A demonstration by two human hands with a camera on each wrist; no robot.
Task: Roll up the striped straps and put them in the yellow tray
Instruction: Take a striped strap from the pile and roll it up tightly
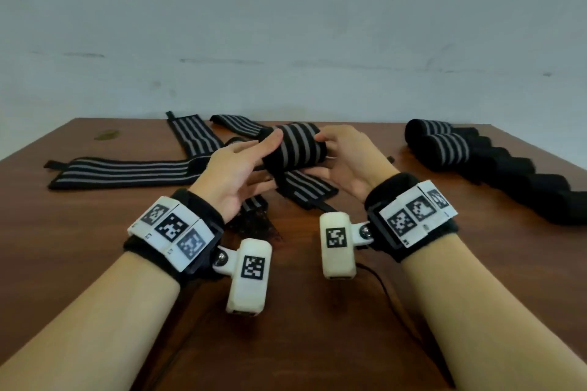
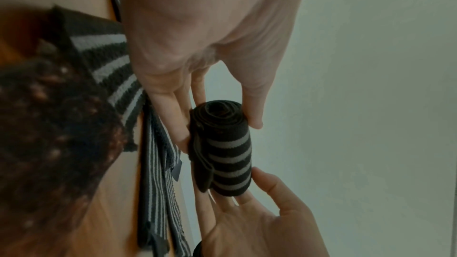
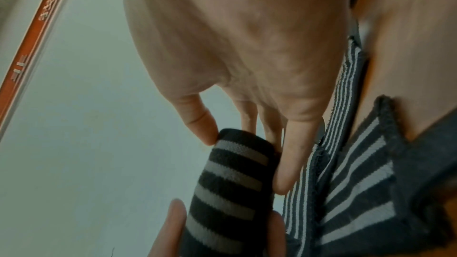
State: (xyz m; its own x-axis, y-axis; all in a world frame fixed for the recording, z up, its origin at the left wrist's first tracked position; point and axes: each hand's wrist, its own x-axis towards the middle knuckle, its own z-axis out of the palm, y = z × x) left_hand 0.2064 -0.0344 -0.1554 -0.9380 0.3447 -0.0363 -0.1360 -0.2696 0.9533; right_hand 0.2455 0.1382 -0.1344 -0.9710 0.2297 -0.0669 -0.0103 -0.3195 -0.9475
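roll: we hold rolled strap (image 1: 293,149) above surface (image 1: 317,311)
L hand (image 1: 235,174): fingers pinch its end
R hand (image 1: 349,162): fingers pinch other end

No legible text anywhere. Wrist bands (image 1: 171,233) and camera pods (image 1: 252,267) carry black-and-white square fiducial markers only, no letters or digits. Orange strip (image 3: 37,32) at the top left of the right wrist view has pale characters, too blurred to read.
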